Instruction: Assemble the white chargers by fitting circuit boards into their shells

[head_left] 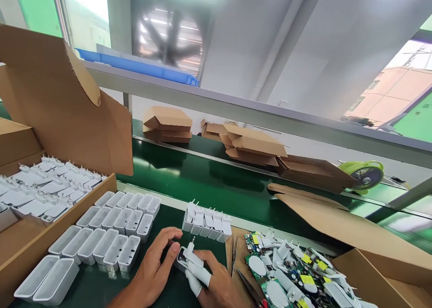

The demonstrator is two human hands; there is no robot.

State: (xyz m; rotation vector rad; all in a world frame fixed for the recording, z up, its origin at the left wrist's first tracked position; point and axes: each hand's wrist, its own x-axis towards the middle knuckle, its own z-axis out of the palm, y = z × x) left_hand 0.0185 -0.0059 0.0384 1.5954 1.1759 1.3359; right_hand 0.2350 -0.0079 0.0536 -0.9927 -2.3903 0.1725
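Observation:
My right hand [216, 278], with white finger covers on two fingers, grips a white charger [189, 256] whose plug pins point up. Dark parts show inside the charger's open housing. Beside it, my left hand [155, 265] is curved, thumb and forefinger apart, the thumb close to the charger's left side. Whether it touches is hard to tell. Just beyond my hands stands a row of white chargers [206, 222] with raised plug tops. To the left, several open white housings [111, 218] are lined up on the dark green mat [165, 218].
A cardboard box [111, 186] of white chargers stands at left. At right lie circuit boards with plug parts [286, 272], beside tweezers [234, 254] and pliers [248, 285]. Another open carton [378, 276] sits far right. Behind are a green conveyor [202, 173], folded cartons [253, 141] and a green fan [364, 175].

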